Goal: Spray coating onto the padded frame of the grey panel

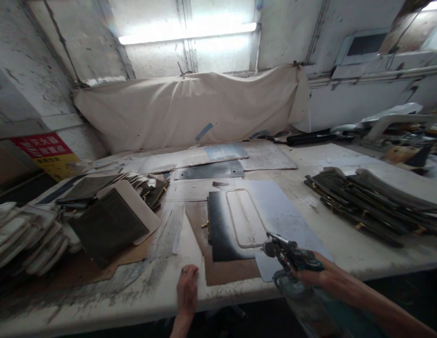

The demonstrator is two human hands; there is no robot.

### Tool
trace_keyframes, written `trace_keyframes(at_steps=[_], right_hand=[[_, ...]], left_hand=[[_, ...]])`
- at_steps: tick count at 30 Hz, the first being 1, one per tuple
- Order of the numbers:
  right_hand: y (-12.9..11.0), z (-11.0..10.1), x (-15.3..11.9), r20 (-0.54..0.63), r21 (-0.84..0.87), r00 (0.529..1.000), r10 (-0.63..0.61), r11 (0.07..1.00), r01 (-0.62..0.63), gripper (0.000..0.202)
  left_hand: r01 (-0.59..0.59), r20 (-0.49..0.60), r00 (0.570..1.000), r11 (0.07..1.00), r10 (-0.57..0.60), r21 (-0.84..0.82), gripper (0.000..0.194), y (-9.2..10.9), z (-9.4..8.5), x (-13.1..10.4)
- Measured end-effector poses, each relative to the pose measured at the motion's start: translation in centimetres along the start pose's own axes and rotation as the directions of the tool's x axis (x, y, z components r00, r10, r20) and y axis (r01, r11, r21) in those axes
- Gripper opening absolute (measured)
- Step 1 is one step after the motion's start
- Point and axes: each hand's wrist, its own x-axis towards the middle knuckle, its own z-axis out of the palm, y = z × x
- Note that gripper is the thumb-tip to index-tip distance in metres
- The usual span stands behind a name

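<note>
My right hand [312, 276] grips a spray gun [287, 251] with its nozzle aimed at the table, near the lower right corner of a pale plastic stencil sheet [275, 211] with a rounded rectangular outline. Under the stencil lies a black leather piece [220, 230] on brown cardboard [225, 271]. The gun's translucent cup [292, 291] hangs below my hand. My left hand [187, 290] rests flat on the table's front edge, fingers together, holding nothing, just left of the cardboard.
Stacks of dark and white pieces [98, 211] crowd the left side. A pile of dark pieces with gold hardware [373, 202] lies at right. A beige cloth [190, 108] hangs on the back wall. The worn white table [345, 253] carries overspray.
</note>
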Motion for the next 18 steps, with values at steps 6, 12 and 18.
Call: trace_keyframes(at_steps=[6,12,18], right_hand=[[1.8,-0.9,-0.4,-0.198,-0.069,0.979,0.044,0.996,-0.058,0.011],[-1.2,-1.5,3.9,-0.307,0.043,0.951,0.034,0.999,-0.022,0.016],[-7.9,-0.6,7.8,-0.414,0.137,0.910,-0.023,0.987,0.088,0.020]], left_hand=[[-0.026,0.003,1.000,0.999,0.026,-0.024,0.024,-0.5,-0.2,-0.4],[-0.074,-0.045,0.997,0.992,0.070,-0.098,0.026,-1.3,-0.6,-0.3],[-0.056,-0.021,0.998,0.971,0.052,-0.232,0.028,-3.1,-1.1,0.0]])
